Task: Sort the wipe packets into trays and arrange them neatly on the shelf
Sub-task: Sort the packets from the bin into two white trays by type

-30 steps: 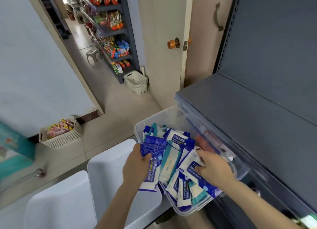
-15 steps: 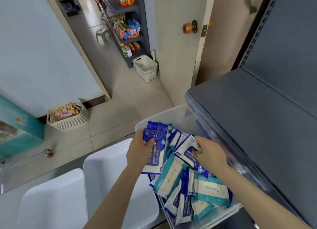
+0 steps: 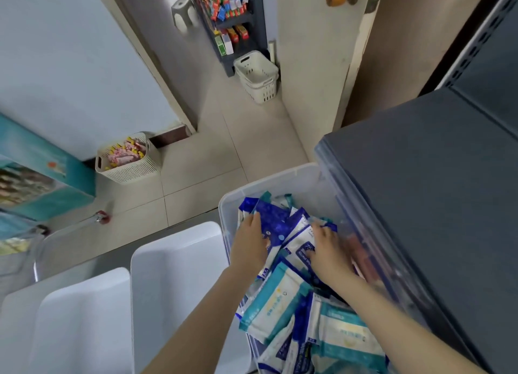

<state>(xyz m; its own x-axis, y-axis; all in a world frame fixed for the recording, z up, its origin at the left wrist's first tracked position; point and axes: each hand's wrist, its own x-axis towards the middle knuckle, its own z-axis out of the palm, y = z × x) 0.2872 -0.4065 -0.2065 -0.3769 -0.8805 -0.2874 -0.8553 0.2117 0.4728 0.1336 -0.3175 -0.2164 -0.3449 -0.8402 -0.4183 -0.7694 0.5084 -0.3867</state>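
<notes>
A clear plastic bin [image 3: 269, 177] holds a heap of wipe packets, dark blue ones [image 3: 276, 223] and teal ones [image 3: 273, 303]. My left hand [image 3: 252, 247] grips several dark blue packets at the bin's left side. My right hand [image 3: 328, 250] reaches into the heap and holds a white and blue packet [image 3: 301, 240]. Two white trays lie to the left of the bin, one near it [image 3: 173, 275] and one further left [image 3: 73, 323]. The grey shelf [image 3: 426, 183] is on the right, bare on top.
A cream basket with pink snacks [image 3: 126, 160] stands on the tiled floor by the wall. Stacked cream baskets [image 3: 258, 76] sit beside a stocked rack [image 3: 229, 17] near the door. A clear container [image 3: 59, 250] lies at the left.
The view has tilted further down. Both hands moved deeper into the bin; the left hand's blue packets came lower onto the heap, and the right hand shifted onto a white and blue packet.
</notes>
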